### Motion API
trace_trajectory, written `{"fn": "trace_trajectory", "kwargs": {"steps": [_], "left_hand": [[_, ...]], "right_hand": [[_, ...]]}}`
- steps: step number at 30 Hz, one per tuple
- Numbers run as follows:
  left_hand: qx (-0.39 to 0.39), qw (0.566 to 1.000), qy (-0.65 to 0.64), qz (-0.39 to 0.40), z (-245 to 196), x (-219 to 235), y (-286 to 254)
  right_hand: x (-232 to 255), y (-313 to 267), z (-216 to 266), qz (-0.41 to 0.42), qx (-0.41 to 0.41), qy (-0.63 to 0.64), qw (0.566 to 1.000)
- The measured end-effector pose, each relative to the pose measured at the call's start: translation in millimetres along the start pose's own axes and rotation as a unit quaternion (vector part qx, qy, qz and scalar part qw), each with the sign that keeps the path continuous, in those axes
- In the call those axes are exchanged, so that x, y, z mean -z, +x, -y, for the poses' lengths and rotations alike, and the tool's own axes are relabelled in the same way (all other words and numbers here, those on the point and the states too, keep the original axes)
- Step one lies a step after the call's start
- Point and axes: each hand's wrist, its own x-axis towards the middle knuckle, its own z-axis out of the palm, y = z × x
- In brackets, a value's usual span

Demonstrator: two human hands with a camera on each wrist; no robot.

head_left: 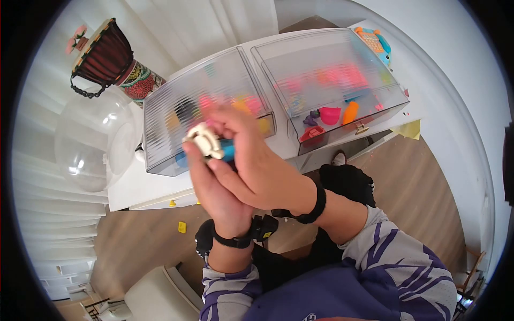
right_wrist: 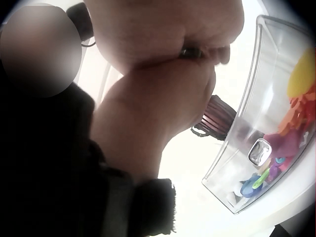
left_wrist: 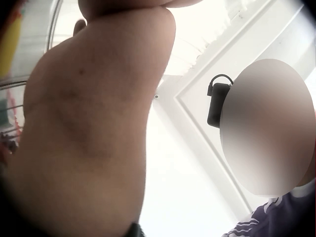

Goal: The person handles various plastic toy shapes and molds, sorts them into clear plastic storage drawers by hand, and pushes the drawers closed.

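In the head view a small cream and blue toy (head_left: 205,140) is held up in front of the left box, slightly blurred, its kind unclear. My left hand (head_left: 217,192) cups it from below and grips it. From the other side my right hand (head_left: 257,166) curls round it, fingers over its far side and thumb near the blue part. The two hands press together. In the left wrist view the left hand (left_wrist: 98,98) hides the toy. The right wrist view shows both hands meeting, with a small dark bit (right_wrist: 191,52) between them.
A clear lidded box (head_left: 160,144) of colourful toys stands on the white table (head_left: 160,188). Another such box (head_left: 321,48) is to its right. A drum (head_left: 107,53), a transparent dome (head_left: 80,139) and a toy phone (head_left: 375,43) stand around. A yellow piece (head_left: 182,227) lies on the floor.
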Motion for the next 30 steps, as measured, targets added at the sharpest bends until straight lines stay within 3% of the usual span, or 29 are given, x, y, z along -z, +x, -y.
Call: {"fn": "trace_trajectory", "kwargs": {"steps": [2,4,5,6,8,9,10,12,14,16,20,22,25,30], "left_hand": [[-0.017,1.0,0.009,-0.012,-4,6,3],[-0.096,0.995,0.002,-0.022,-6,3,6],[-0.137,0.987,0.036,-0.082,-7,-10,4],[-0.135,0.987,0.037,-0.081,-8,-8,4],[-0.16,0.986,0.03,-0.041,-16,2,6],[-0.147,0.984,0.013,0.105,-22,32,15],[-0.149,0.983,0.014,0.102,-22,28,14],[-0.187,0.982,0.014,-0.02,-22,13,12],[-0.178,0.983,-0.034,-0.005,-25,16,10],[-0.161,0.986,-0.038,0.006,-24,15,9],[-0.149,0.988,-0.031,0.008,-24,12,5],[-0.138,0.99,-0.037,0.018,-26,14,5],[-0.125,0.991,-0.037,0.017,-26,11,4],[-0.125,0.992,-0.023,0.008,-24,6,3]], "right_hand": [[2,7,2,0.12,-0.054,0.166,0.977],[-1,5,1,0.078,-0.042,0.16,0.983],[5,7,3,0.124,-0.076,0.15,0.978],[9,8,3,0.17,-0.111,0.139,0.969],[15,8,-1,0.164,-0.12,0.14,0.969],[17,8,-3,0.161,-0.128,0.14,0.969],[19,10,-3,0.163,-0.128,0.142,0.968],[24,18,1,0.059,-0.126,0.16,0.977],[30,22,5,0.043,-0.141,0.191,0.97],[39,26,12,0.039,-0.236,0.179,0.954],[38,24,10,0.032,-0.231,0.168,0.958],[31,21,2,-0.017,-0.217,0.223,0.95],[36,24,5,-0.021,-0.245,0.302,0.921],[35,24,-1,-0.019,-0.184,0.267,0.946]]}}
